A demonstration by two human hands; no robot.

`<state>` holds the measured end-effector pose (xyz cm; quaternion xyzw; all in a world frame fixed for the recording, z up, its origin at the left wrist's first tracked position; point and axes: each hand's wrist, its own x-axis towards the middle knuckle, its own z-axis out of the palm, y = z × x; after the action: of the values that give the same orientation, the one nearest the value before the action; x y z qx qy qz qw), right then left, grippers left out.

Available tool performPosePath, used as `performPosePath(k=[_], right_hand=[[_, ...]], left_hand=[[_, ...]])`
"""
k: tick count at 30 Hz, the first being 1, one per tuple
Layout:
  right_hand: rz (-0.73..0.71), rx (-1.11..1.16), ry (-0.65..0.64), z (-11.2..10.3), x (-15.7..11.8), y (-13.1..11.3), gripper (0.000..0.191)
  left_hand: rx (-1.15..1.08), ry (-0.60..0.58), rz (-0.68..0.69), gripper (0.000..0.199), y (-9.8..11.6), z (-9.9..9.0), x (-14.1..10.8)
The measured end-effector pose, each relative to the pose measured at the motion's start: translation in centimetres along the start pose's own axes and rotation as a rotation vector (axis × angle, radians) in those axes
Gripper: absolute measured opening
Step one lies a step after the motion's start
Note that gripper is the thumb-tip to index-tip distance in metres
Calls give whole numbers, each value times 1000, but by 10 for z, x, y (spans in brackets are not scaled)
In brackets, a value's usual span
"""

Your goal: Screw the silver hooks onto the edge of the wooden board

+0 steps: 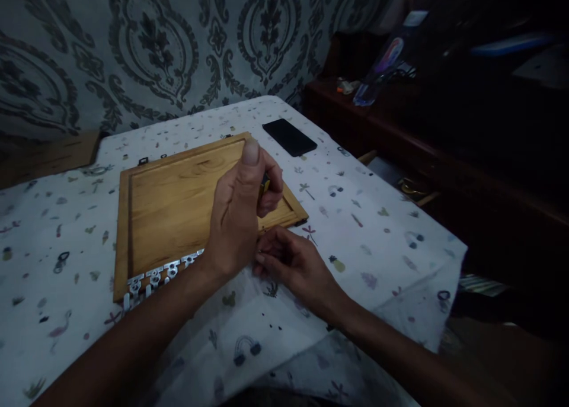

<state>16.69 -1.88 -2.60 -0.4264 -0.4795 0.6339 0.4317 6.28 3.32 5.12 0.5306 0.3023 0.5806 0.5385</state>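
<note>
The left hand [242, 208] is curled around a partly hidden black-and-yellow object [265, 183] over the brown rectangular wooden panel [173, 199] on the white patterned tabletop [382, 241]; the right hand [296, 265], half closed, is near its edge, grip contents unclear.

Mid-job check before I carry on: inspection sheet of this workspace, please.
Surface: white printed cloth, creased near the front.
Job's things: brown framed wooden panel; silver metal fittings along its near-left edge.
Clutter: black flat rectangular slab; clear plastic bottle.
Hands: left hand curled round dark, yellow-marked item; right hand bent, contents unclear.
Cables: possible thin loops beside bottle, too dim to confirm.
Surroundings: patterned wall; dark reddish furniture, open drawer.
</note>
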Motion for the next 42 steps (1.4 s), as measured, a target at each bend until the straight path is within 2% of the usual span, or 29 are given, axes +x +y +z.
performPosePath(k=[4, 11, 16, 21, 24, 30, 35, 42], right_hand=[[10, 14, -13, -1, 0, 1, 18], [11, 17, 6, -1, -1, 2, 13], [9, -1, 7, -1, -1, 1, 17], [16, -10, 25, -1, -1, -1, 20], [9, -37, 36, 0, 0, -1, 21], [0, -36, 38, 1, 1, 0, 30], [-5, -46, 33, 1, 1, 0, 27], [-17, -52, 31, 0, 2, 5, 26]], left_hand=[[7, -4, -12, 50, 0, 2, 2], [-27, -119, -41, 47, -3, -2, 10], [-56, -146, -54, 41, -3, -4, 10], [-109, -66, 41, 37, 16, -8, 6], [-124, -30, 32, 37, 25, -10, 2], [-172, -18, -12, 40, 13, -12, -6], [-122, 7, -8, 46, 6, -12, -7], [-61, 10, -7, 39, 3, -12, -10]])
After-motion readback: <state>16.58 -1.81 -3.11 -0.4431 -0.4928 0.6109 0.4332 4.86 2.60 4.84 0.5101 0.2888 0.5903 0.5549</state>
